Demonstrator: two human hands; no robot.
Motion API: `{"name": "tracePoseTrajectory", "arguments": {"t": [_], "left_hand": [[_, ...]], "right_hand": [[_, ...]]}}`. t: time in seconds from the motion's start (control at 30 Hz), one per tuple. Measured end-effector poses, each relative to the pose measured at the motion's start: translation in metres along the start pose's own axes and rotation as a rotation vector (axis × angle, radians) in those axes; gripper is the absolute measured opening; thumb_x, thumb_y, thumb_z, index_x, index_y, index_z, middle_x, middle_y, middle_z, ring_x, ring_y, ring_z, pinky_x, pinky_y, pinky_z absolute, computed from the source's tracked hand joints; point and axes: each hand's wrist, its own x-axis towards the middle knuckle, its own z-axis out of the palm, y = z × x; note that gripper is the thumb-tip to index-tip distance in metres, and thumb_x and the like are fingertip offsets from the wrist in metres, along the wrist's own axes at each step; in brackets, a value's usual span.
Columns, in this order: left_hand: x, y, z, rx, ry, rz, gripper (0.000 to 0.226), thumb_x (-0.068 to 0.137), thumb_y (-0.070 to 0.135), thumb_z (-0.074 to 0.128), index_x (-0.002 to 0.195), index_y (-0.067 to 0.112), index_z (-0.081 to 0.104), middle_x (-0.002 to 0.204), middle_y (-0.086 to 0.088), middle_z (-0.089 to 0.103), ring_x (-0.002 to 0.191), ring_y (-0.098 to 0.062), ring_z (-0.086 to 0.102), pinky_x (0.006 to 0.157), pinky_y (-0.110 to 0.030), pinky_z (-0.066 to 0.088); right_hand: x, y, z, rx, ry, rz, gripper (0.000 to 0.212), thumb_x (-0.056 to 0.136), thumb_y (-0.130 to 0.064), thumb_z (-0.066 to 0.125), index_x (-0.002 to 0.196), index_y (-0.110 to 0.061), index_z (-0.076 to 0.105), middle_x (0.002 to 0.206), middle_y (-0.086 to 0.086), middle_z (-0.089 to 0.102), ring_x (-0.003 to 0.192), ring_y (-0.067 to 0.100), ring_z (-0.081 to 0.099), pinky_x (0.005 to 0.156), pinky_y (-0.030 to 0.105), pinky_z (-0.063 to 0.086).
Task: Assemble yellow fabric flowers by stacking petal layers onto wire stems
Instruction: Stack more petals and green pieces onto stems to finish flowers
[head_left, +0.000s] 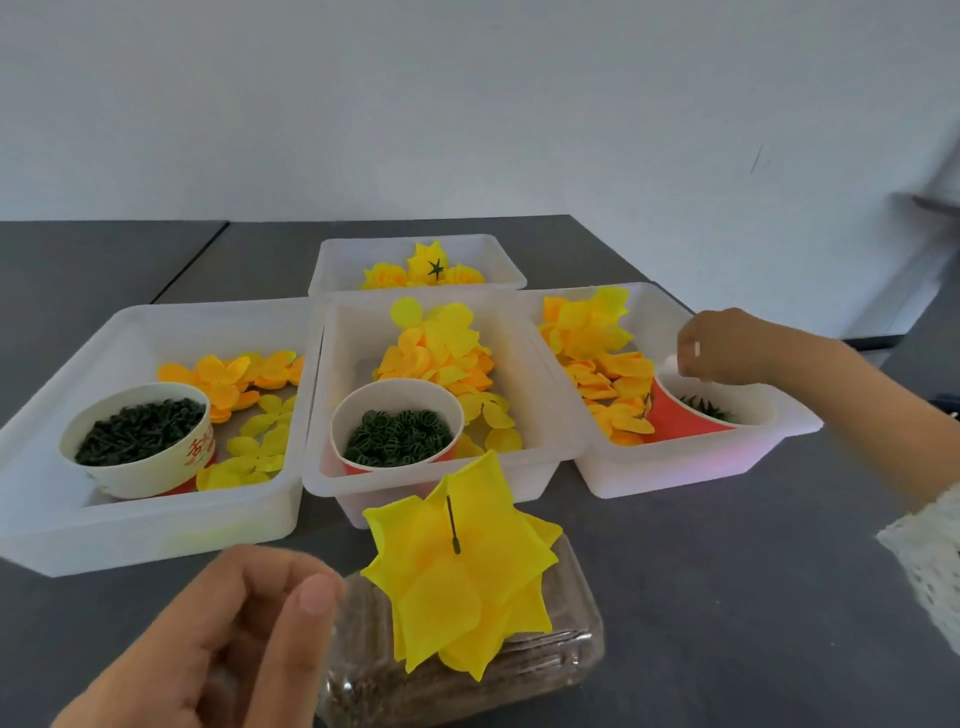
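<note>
A half-built yellow fabric flower (462, 577) stands near the front, its petal layers stacked face down. A dark wire stem (452, 525) pokes up through its middle. The flower rests on a clear plastic container (566, 644) with brownish filling. My left hand (218, 639) hovers just left of that container, fingers loosely curled, with nothing seen in it. My right hand (727, 348) reaches over the paper cup of green star pieces (711, 410) in the right tray (701, 467). Its fingers are bunched downward at the cup's rim and the fingertips are hidden.
A left tray (130, 525) holds orange and yellow petals and a cup of dark green pieces (140, 431). The middle tray (530, 457) holds round petals and a cup of green rings (397, 431). A back tray (498, 260) holds finished flowers (423, 270). All stand on a grey table (727, 597).
</note>
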Motion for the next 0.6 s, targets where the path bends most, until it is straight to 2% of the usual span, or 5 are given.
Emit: {"name": "tracePoseTrajectory", "arguments": {"t": [0.07, 0.13, 0.3, 0.47, 0.6], "left_hand": [[0.0, -0.004, -0.003, 0.048, 0.115, 0.073, 0.03, 0.064, 0.068, 0.044, 0.071, 0.047, 0.064, 0.052, 0.006, 0.059, 0.05, -0.021, 0.054, 0.049, -0.043, 0.041], [-0.002, -0.008, -0.006, 0.036, 0.142, 0.088, 0.025, 0.071, 0.061, 0.044, 0.079, 0.048, 0.064, 0.064, 0.006, 0.063, 0.059, -0.02, 0.057, 0.05, -0.038, 0.042], [-0.009, -0.013, -0.014, 0.039, 0.133, 0.074, 0.016, 0.081, 0.044, 0.05, 0.084, 0.04, 0.066, 0.071, 0.007, 0.064, 0.064, -0.008, 0.056, 0.052, -0.014, 0.042], [-0.013, -0.014, -0.008, -0.045, 0.094, 0.008, 0.017, 0.083, 0.031, 0.051, 0.084, 0.037, 0.067, 0.073, -0.001, 0.061, 0.065, -0.015, 0.053, 0.053, -0.025, 0.04], [-0.014, -0.016, -0.003, -0.063, 0.05, 0.041, 0.017, 0.086, 0.029, 0.052, 0.084, 0.036, 0.067, 0.073, 0.002, 0.06, 0.063, -0.015, 0.052, 0.049, -0.019, 0.038]], "right_hand": [[0.004, 0.006, 0.018, -0.092, -0.144, -0.004, 0.02, 0.095, -0.023, 0.048, 0.103, -0.011, 0.061, 0.112, 0.01, 0.062, 0.098, 0.026, 0.058, 0.087, 0.034, 0.048], [0.005, 0.01, 0.036, -0.079, -0.196, -0.029, 0.015, 0.095, -0.026, 0.05, 0.106, -0.02, 0.059, 0.111, 0.006, 0.061, 0.092, 0.021, 0.052, 0.085, 0.029, 0.043], [0.014, 0.026, 0.052, 0.165, -0.141, -0.166, 0.017, 0.091, -0.016, 0.06, 0.096, -0.031, 0.055, 0.093, -0.004, 0.061, 0.08, 0.011, 0.052, 0.078, 0.025, 0.034], [0.03, 0.04, 0.052, 0.123, -0.077, -0.1, 0.016, 0.089, -0.022, 0.063, 0.099, -0.012, 0.071, 0.093, 0.01, 0.069, 0.084, 0.025, 0.061, 0.081, 0.038, 0.047], [0.023, 0.043, 0.049, 0.309, 0.057, -0.114, 0.018, 0.085, -0.027, 0.07, 0.1, -0.018, 0.073, 0.092, 0.005, 0.068, 0.088, 0.026, 0.059, 0.085, 0.04, 0.045]]}}
